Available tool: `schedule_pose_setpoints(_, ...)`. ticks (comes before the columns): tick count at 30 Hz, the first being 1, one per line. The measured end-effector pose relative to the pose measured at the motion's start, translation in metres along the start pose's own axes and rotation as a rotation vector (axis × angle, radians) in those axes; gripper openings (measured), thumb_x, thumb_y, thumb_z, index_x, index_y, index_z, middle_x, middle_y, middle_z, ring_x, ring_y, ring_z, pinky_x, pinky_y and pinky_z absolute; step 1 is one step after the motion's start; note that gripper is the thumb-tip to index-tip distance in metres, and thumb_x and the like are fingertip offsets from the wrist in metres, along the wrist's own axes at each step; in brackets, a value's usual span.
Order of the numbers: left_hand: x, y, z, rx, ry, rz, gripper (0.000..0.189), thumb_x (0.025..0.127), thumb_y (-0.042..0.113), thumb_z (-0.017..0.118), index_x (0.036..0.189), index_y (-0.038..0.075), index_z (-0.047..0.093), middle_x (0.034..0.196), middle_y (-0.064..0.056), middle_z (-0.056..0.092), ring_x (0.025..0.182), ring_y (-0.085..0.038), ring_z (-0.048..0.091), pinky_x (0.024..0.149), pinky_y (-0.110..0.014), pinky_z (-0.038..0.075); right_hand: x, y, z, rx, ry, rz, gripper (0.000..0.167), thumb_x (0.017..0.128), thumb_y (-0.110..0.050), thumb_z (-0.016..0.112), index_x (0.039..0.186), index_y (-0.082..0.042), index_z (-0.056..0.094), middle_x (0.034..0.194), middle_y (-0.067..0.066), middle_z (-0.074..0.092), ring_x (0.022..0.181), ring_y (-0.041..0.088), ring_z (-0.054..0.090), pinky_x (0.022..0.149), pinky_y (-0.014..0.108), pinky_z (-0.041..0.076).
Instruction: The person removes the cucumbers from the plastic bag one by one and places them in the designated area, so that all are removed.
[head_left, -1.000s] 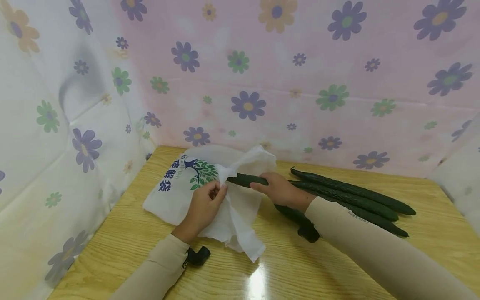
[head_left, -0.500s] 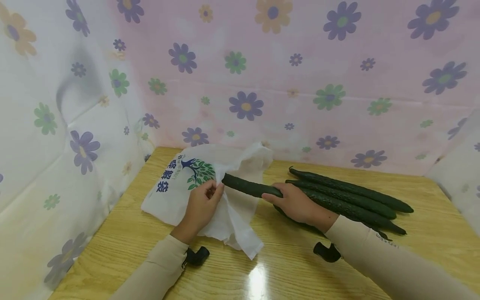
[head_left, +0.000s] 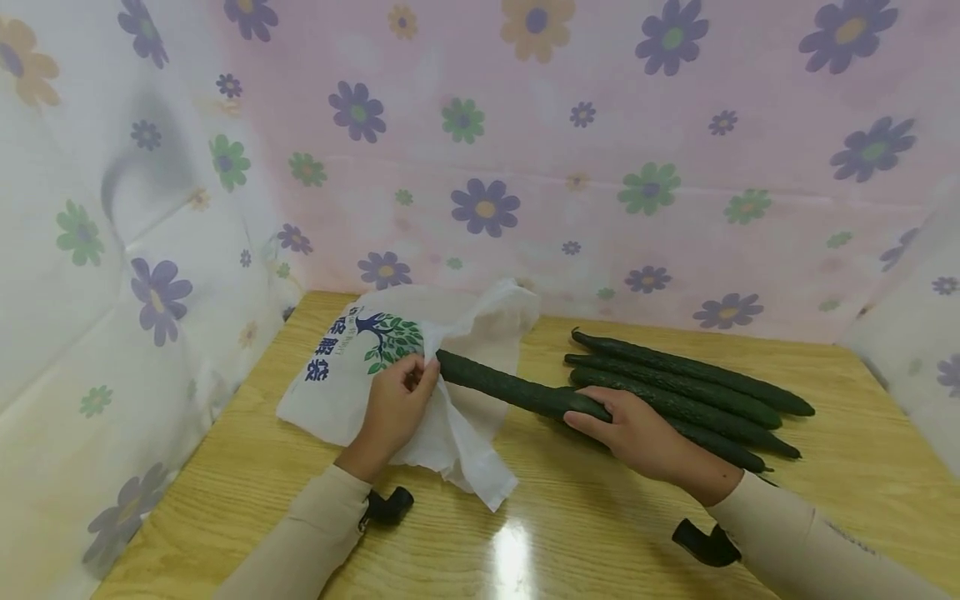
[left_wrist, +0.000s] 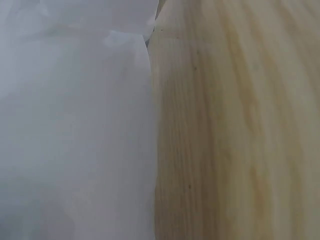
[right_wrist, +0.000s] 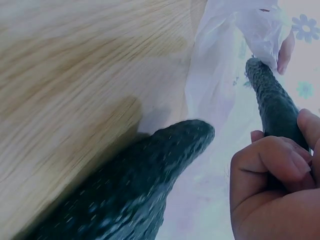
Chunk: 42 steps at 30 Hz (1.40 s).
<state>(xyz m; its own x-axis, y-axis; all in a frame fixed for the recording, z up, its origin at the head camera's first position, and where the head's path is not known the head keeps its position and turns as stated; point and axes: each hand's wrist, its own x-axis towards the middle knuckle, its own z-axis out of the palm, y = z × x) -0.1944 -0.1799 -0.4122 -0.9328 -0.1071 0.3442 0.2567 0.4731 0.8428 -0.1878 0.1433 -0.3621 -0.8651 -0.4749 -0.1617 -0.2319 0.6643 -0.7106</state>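
Observation:
A white plastic bag [head_left: 330,408] with a printed green tree and dark blue lettering lies flat at the left. My left hand [head_left: 393,404] pinches the bag's edge at its mouth. My right hand [head_left: 637,433] grips one end of a long dark green cucumber [head_left: 510,385], and the cucumber's far end is beside the left fingers at the bag opening. In the right wrist view, the fingers curl round that cucumber [right_wrist: 277,107], and a second cucumber [right_wrist: 135,185] lies close by on the table. Only the bag [left_wrist: 75,125] and wood show in the left wrist view.
Several more cucumbers [head_left: 690,396] lie side by side on the wooden table [head_left: 592,533] at the right, partly behind the right hand. Flowered sheets [head_left: 525,150] stand behind the table and along its sides. Black wrist cameras [head_left: 390,506] hang below each sleeve.
My right hand has moved right and nearer to me, and a longer length of the cucumber shows outside the bag. My left hand keeps its pinch on the bag's edge.

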Motion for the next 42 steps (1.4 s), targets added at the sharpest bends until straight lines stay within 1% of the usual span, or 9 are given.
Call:
schedule_pose_setpoints(1, 0.0, 0.001, -0.001, -0.001, 0.002, -0.002, 0.023, 0.1, 0.023, 0.062, 0.082, 0.008, 0.062, 0.069, -0.005, 0.055, 0.065, -0.017, 0.049, 0.055, -0.02, 0.041, -0.003, 0.001, -0.002, 0.003, -0.008, 0.023, 0.068, 0.099, -0.052, 0.054, 0.148, -0.006, 0.044, 0.083, 0.009, 0.068, 0.061, 0.019, 0.055, 0.088, 0.043, 0.048)
schedule_pose_setpoints(2, 0.0, 0.001, -0.001, -0.002, 0.005, -0.004, 0.023, 0.099, 0.023, 0.062, 0.082, 0.008, 0.062, 0.07, -0.005, 0.055, 0.065, -0.017, 0.049, 0.055, -0.02, 0.041, -0.007, 0.003, -0.004, 0.002, -0.013, 0.031, 0.069, 0.099, -0.052, 0.053, 0.149, -0.004, 0.042, 0.08, 0.005, 0.067, 0.06, 0.014, 0.056, 0.086, 0.042, 0.049)
schedule_pose_setpoints(4, 0.0, 0.001, -0.001, -0.002, 0.012, -0.001, 0.024, 0.099, 0.024, 0.062, 0.082, 0.008, 0.062, 0.07, -0.005, 0.055, 0.064, -0.016, 0.049, 0.055, -0.02, 0.04, -0.013, 0.006, -0.008, 0.027, -0.03, 0.076, 0.072, 0.099, -0.052, 0.054, 0.151, -0.005, 0.039, 0.054, -0.002, 0.045, 0.044, 0.009, 0.029, 0.073, 0.036, 0.048)
schedule_pose_setpoints(5, 0.001, 0.001, -0.001, -0.004, 0.014, 0.002, 0.024, 0.099, 0.023, 0.062, 0.082, 0.007, 0.062, 0.07, -0.005, 0.055, 0.064, -0.016, 0.049, 0.055, -0.02, 0.04, -0.016, 0.008, -0.01, 0.037, -0.036, 0.098, 0.074, 0.098, -0.052, 0.054, 0.152, -0.004, 0.037, 0.049, -0.003, 0.033, 0.042, 0.01, 0.019, 0.067, 0.035, 0.047)
schedule_pose_setpoints(6, 0.001, 0.001, -0.001, -0.005, 0.015, 0.003, 0.023, 0.099, 0.024, 0.062, 0.082, 0.008, 0.062, 0.07, -0.005, 0.054, 0.064, -0.016, 0.049, 0.055, -0.02, 0.04, -0.02, 0.01, -0.012, 0.052, -0.04, 0.111, 0.074, 0.098, -0.052, 0.054, 0.152, -0.005, 0.036, 0.048, -0.006, 0.029, 0.04, 0.01, 0.019, 0.062, 0.035, 0.048)
schedule_pose_setpoints(9, 0.0, -0.002, -0.001, -0.006, 0.015, 0.004, 0.023, 0.1, 0.024, 0.061, 0.083, 0.008, 0.062, 0.07, -0.004, 0.054, 0.064, -0.016, 0.049, 0.055, -0.021, 0.041, -0.029, 0.017, -0.016, 0.071, -0.041, 0.14, 0.073, 0.098, -0.052, 0.055, 0.152, -0.007, 0.036, 0.047, -0.005, 0.031, 0.038, 0.01, 0.021, 0.051, 0.035, 0.046)
schedule_pose_setpoints(17, 0.001, -0.002, 0.0, 0.004, 0.004, 0.002, 0.024, 0.1, 0.024, 0.06, 0.082, 0.009, 0.061, 0.07, -0.005, 0.054, 0.065, -0.018, 0.05, 0.055, -0.021, 0.041, -0.048, 0.034, -0.027, 0.061, -0.028, 0.13, 0.07, 0.099, -0.047, 0.056, 0.152, -0.005, 0.037, 0.047, -0.006, 0.031, 0.037, 0.009, 0.019, 0.044, 0.034, 0.041)
schedule_pose_setpoints(23, 0.001, -0.001, -0.001, 0.006, 0.007, 0.007, 0.024, 0.1, 0.022, 0.06, 0.079, 0.009, 0.059, 0.067, -0.004, 0.051, 0.063, -0.017, 0.048, 0.053, -0.021, 0.038, -0.062, 0.045, -0.032, 0.067, -0.042, 0.136, 0.068, 0.101, -0.045, 0.054, 0.151, -0.003, 0.037, 0.047, -0.007, 0.031, 0.037, 0.006, 0.02, 0.045, 0.033, 0.042)
schedule_pose_setpoints(42, -0.001, -0.002, 0.002, 0.034, -0.018, 0.0, 0.025, 0.099, 0.023, 0.061, 0.079, 0.01, 0.059, 0.068, -0.004, 0.054, 0.064, -0.019, 0.049, 0.054, -0.022, 0.039, -0.117, 0.095, -0.039, 0.23, -0.132, 0.161, 0.065, 0.106, -0.027, 0.047, 0.151, 0.012, 0.022, 0.049, -0.009, 0.027, 0.041, 0.006, 0.017, 0.044, 0.032, 0.039)
